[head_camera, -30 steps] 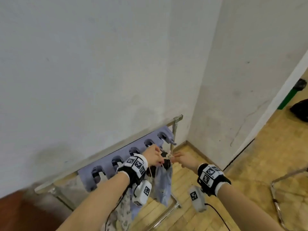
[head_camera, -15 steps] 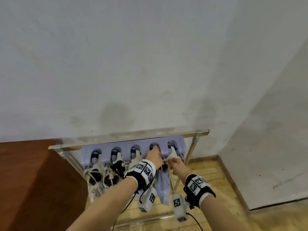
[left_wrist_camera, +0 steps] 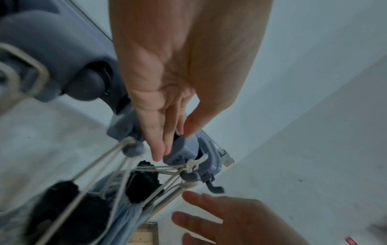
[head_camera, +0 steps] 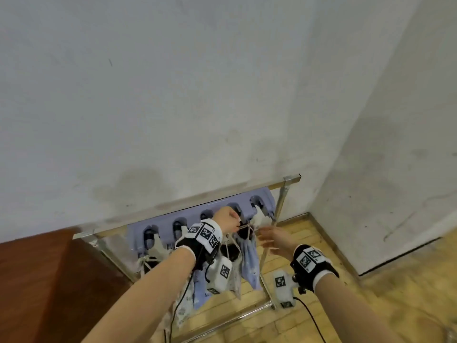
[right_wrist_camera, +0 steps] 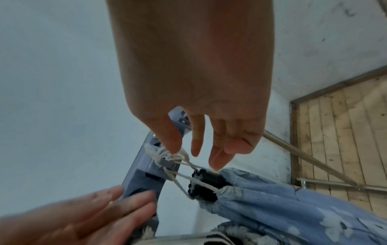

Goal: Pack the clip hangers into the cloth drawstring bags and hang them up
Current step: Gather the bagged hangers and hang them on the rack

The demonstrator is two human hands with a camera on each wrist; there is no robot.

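A blue flowered drawstring bag (head_camera: pixel 249 258) hangs by its cream drawstring (right_wrist_camera: pixel 167 155) from a hook near the right end of the lavender hook rack (head_camera: pixel 267 196). Black clip hangers (right_wrist_camera: pixel 205 184) stick out of the bag's gathered mouth. My left hand (head_camera: pixel 227 219) is at that hook, its straight fingers (left_wrist_camera: pixel 159 149) touching the grey hook piece. A little right of the bag, my right hand (head_camera: pixel 268 240) hovers with fingers spread and holds nothing. In the right wrist view its thumb tip is close to the knotted drawstring.
Other filled bags (head_camera: pixel 148 263) hang from hooks further left, and a pale flowered bag (head_camera: pixel 183 310) hangs under my left forearm. The rack sits on a metal rail frame (head_camera: pixel 291 179) against a white wall, near a corner. Wooden floor (head_camera: pixel 321 305) lies below, a brown surface (head_camera: pixel 37 280) at left.
My right hand has let go of the drawstring and drawn back to the right with fingers spread. The left hand stays at the hook. The head view has swung.
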